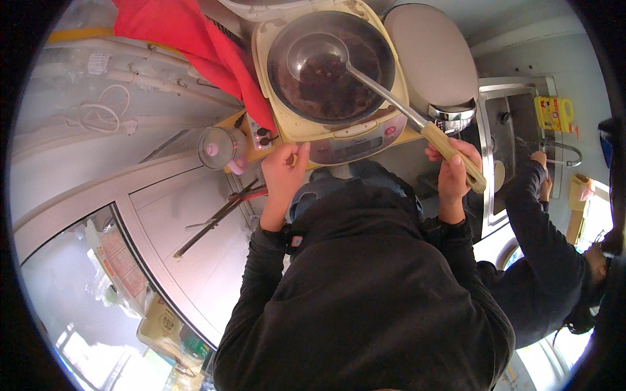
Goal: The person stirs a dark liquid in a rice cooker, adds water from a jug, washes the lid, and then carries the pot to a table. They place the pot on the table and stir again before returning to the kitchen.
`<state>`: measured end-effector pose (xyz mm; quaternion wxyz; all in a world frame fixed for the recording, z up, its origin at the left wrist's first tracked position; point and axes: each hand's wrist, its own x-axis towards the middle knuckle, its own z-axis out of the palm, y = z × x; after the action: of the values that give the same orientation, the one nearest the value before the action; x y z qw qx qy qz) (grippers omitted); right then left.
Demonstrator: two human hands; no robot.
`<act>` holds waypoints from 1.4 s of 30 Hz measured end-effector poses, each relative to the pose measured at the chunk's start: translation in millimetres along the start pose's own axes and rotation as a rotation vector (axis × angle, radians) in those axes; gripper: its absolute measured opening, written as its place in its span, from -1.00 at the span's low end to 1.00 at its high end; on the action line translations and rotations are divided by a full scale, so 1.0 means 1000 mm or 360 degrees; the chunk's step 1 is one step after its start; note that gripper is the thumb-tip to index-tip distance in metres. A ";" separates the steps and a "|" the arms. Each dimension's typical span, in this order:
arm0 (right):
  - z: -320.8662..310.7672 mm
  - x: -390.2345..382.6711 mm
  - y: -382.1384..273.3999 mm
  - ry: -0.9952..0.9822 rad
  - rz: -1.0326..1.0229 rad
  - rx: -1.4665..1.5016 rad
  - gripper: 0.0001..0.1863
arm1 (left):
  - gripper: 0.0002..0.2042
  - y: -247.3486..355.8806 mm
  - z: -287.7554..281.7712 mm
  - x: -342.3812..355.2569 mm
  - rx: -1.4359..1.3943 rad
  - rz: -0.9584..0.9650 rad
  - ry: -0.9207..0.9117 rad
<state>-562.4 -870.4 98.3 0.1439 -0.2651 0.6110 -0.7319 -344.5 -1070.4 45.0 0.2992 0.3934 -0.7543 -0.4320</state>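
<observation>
My right hand [455, 171] is closed around the pale wooden handle of a metal ladle [385, 96]. The ladle's round bowl is at the pot, over or in its dark contents; I cannot tell which. That dark round pot [339, 111] sits inside a cream electric cooker [264, 65] with a control panel on its near side. My left hand [285, 173] hovers near the cooker's front left corner, fingers curled in and nothing seen in them.
A red cloth [215, 65] hangs left of the cooker, by a power strip [262, 135] and a glass jar [218, 148]. On the right stand a rounded grey-lidded appliance [430, 55] and a sink [486, 143]. Another person [544, 280] reaches toward its tap [566, 151].
</observation>
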 end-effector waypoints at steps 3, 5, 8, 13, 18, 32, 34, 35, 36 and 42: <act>-0.001 -0.001 -0.001 -0.0009 -0.0009 -0.0005 -0.58 | -0.80 0.000 -0.001 0.000 0.0016 0.0007 -0.0003; -0.002 -0.001 -0.001 -0.0018 -0.0014 -0.0009 -0.58 | -0.81 0.000 -0.001 -0.001 0.0037 0.0011 0.0017; -0.003 -0.002 0.000 -0.0031 -0.0037 -0.0008 -0.59 | -0.83 0.000 0.000 -0.001 0.0032 -0.0002 0.0060; -0.001 0.000 -0.004 -0.0184 -0.0199 -0.0058 -0.67 | -0.84 -0.001 0.001 -0.001 -0.0001 0.0008 0.0059; 0.012 0.027 -0.005 -0.0715 -0.0912 -0.0973 -0.75 | -0.85 0.002 0.000 -0.001 0.0070 0.0068 0.0015; 0.047 0.035 0.030 -0.0027 0.0267 -0.0232 -0.82 | -0.82 0.002 -0.018 -0.003 0.0093 0.0061 0.0129; 0.046 0.035 0.023 0.0115 0.0488 0.0062 -0.80 | -0.81 0.000 -0.020 -0.003 0.0060 0.0008 0.0127; 0.044 0.035 0.018 0.0115 0.0497 -0.0066 -0.79 | -0.80 -0.001 -0.021 -0.002 0.0028 -0.0037 0.0131; 0.043 0.033 0.013 0.0074 0.0491 -0.0103 -0.79 | -0.79 -0.003 -0.022 -0.002 -0.0003 -0.0080 0.0121; 0.031 0.016 -0.014 -0.0479 -0.0382 -0.0760 -0.82 | -0.70 -0.014 -0.032 0.002 0.0134 0.0122 0.0123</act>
<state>-555.9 -901.4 118.5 0.0789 -0.4672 0.7019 -0.5319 -315.5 -1090.3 46.9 0.3277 0.3930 -0.7741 -0.3726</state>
